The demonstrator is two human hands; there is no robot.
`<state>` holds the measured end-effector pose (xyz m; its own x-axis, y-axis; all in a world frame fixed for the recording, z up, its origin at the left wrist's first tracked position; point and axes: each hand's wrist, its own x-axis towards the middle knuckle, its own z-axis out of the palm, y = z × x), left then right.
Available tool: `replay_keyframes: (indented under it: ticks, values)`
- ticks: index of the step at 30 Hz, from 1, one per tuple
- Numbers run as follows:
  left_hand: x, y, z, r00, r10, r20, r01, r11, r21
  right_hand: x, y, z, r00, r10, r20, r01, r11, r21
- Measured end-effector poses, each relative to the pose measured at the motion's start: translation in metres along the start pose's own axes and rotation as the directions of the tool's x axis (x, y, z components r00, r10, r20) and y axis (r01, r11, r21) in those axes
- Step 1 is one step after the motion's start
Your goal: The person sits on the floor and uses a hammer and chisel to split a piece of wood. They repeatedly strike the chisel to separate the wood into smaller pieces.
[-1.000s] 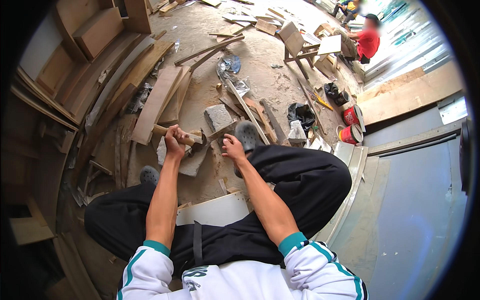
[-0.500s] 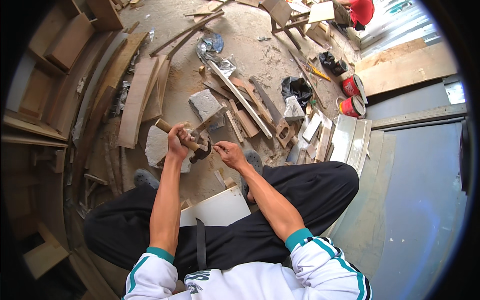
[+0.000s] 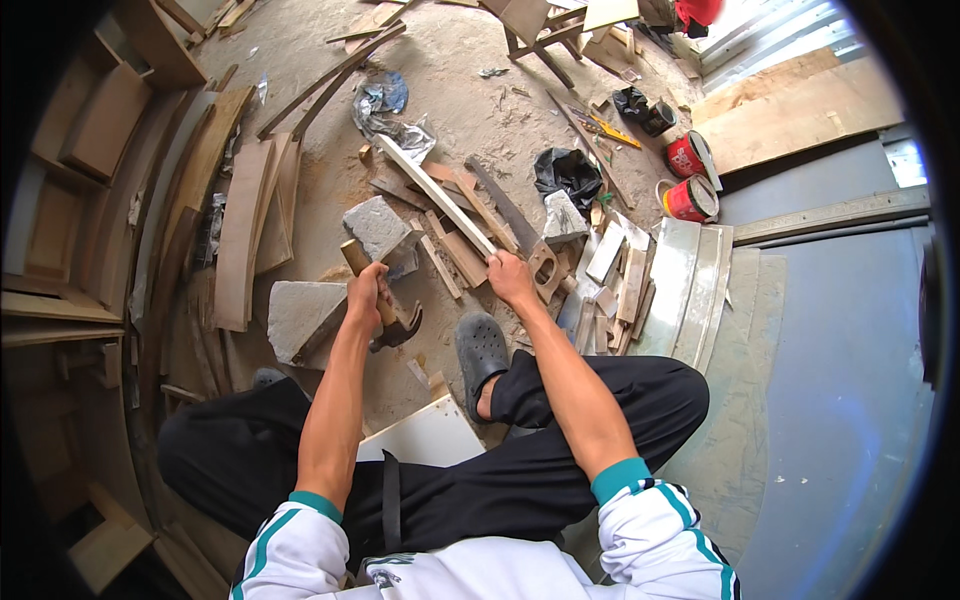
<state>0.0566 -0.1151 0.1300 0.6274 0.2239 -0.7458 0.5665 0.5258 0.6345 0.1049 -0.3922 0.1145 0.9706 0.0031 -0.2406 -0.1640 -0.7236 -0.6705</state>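
Observation:
My left hand [image 3: 366, 289] is closed around the wooden handle of a claw hammer [image 3: 400, 330]. Its dark head hangs below the fist, just above the floor. At the near end of a long pale wood strip [image 3: 430, 187], my right hand [image 3: 512, 277] has its fingers closed round the tip. The strip slants away to the far left, over other offcuts. Two rough pale stone blocks, one [image 3: 378, 227] farther off and one [image 3: 300, 318] nearer, lie by my left hand. A white board [image 3: 430, 434] rests between my legs.
A handsaw [image 3: 541, 268] and several wood offcuts [image 3: 630, 280] lie right of the strip. Beyond are a black plastic bag [image 3: 568, 178], a yellow tool [image 3: 612, 130] and two red cans [image 3: 690, 198]. Planks [image 3: 245, 235] and cabinet frames [image 3: 105, 120] line the left side.
My right hand has left the spot beside the hammer head, moved right and closed on the pale strip's end. The left hand still holds the hammer. The whole view has shifted slightly.

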Motion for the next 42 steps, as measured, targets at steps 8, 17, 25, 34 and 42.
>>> replay_keyframes:
  ticks: [8, 17, 25, 34, 42]
  values:
    - [-0.01, -0.024, 0.012, 0.957, 0.289, -0.04, -0.281, 0.951, 0.132, 0.091, 0.034, -0.038, 0.977, 0.202, 0.061, -0.208, 0.869, 0.45]
    - [-0.022, -0.039, 0.012, 0.895, 0.443, -0.06, -0.415, 0.873, 0.257, 0.048, 0.018, -0.006, 0.748, 0.372, 0.549, -0.486, 0.871, 0.071]
    - [-0.053, -0.077, 0.025, 0.64, 0.691, 0.335, -0.74, 0.438, 0.51, -0.066, -0.05, 0.038, 0.176, 0.125, 0.976, -0.863, 0.496, 0.091]
    - [-0.091, -0.089, 0.023, 0.34, 0.591, 0.732, -0.915, 0.026, 0.404, -0.064, -0.01, 0.054, 0.495, 0.083, 0.865, -0.859, 0.196, 0.473]
    - [-0.013, -0.054, -0.079, 0.538, 0.719, 0.44, -0.589, -0.053, 0.806, -0.034, -0.032, -0.003, 0.592, 0.474, 0.652, -0.794, 0.484, 0.368]
